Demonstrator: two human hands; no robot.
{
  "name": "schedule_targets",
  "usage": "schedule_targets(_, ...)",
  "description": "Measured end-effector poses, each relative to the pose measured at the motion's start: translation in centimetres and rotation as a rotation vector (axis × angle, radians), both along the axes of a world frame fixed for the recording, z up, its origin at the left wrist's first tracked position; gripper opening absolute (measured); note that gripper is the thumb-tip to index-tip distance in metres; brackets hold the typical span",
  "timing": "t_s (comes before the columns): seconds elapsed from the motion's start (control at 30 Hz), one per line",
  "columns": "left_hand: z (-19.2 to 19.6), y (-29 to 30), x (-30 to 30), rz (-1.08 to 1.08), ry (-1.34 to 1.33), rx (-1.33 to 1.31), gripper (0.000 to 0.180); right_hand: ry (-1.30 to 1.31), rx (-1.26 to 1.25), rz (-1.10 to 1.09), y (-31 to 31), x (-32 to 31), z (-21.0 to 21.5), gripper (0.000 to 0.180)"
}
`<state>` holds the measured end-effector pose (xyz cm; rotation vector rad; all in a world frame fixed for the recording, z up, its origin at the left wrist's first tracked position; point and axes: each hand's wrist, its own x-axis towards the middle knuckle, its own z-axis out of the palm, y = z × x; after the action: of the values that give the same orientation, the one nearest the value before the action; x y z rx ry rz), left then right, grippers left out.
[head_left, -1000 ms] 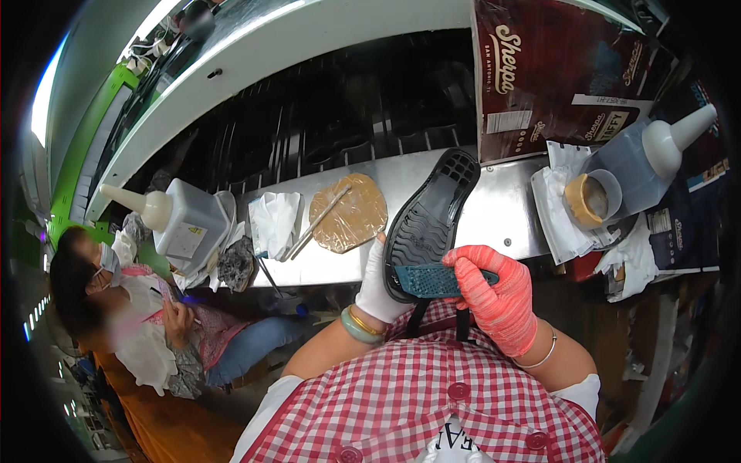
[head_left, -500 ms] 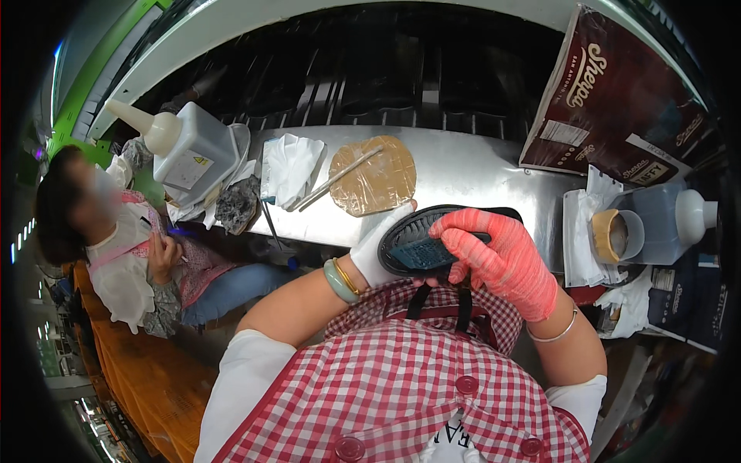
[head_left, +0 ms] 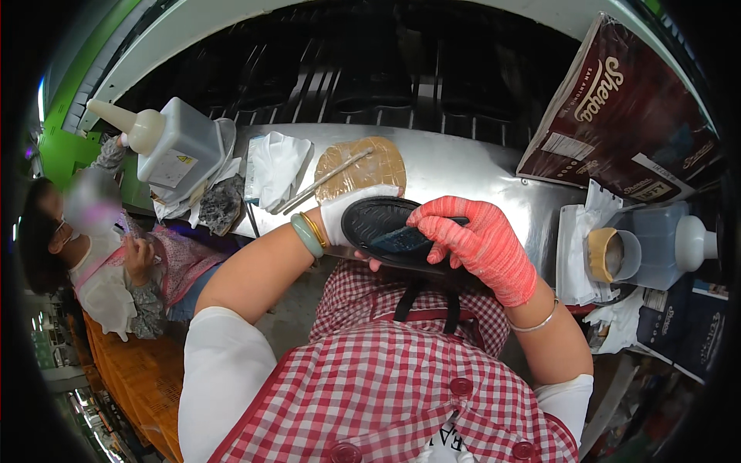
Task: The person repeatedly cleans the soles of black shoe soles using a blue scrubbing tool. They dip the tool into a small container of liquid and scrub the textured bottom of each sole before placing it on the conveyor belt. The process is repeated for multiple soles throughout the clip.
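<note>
A black shoe sole [head_left: 370,220], oval with a raised rim and a ribbed inside, is held tilted in front of my apron. My left hand [head_left: 356,202], in a white glove with bare fingertips, supports it from behind and below, mostly hidden. A shiny dark bluish patch [head_left: 401,239] shows within the rim. Over its right part is my right hand [head_left: 478,243] in a coral-pink knit glove, fingers bent and pinched together at the patch. What lies between those fingertips, if anything, is too small to make out.
On the metal table [head_left: 463,170] lie a taped brown disc [head_left: 378,166], a thin stick [head_left: 332,179] and white cloths [head_left: 276,166]. Nozzle bottle [head_left: 177,147] stands left, a maroon box [head_left: 610,108], yellow-rimmed cup [head_left: 606,255] and clear bottle [head_left: 664,239] right. A co-worker [head_left: 116,262] sits left.
Both hands and the sole have shifted slightly left, and the sole is turned to a different angle. The right fingers have drawn closer together. The co-worker has raised an arm toward the nozzle bottle.
</note>
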<state>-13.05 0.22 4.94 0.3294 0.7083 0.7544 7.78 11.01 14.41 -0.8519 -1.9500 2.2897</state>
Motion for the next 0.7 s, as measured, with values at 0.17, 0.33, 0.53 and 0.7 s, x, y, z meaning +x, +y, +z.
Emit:
schedule_targets(0.17,-1.4,1.5,-1.1,-0.106,-0.105,-0.071,0.048,-0.026,0.004,-0.006,1.1,0.5,-0.6,0.027)
schedule_targets(0.33,-0.9,2.1,-1.3,-0.09,-0.008,-0.18,0.06,-0.051,0.019,0.01,2.0,1.1,-0.9,0.026)
schedule_targets(0.53,0.3,2.5,-1.6,-0.086,0.129,-0.183,0.065,-0.101,0.071,0.054,2.8,1.5,-0.6,0.025)
schedule_targets(0.7,0.4,3.0,-1.7,-0.08,0.145,-0.244,0.064,-0.089,0.103,0.038,3.5,2.9,-1.1,0.025)
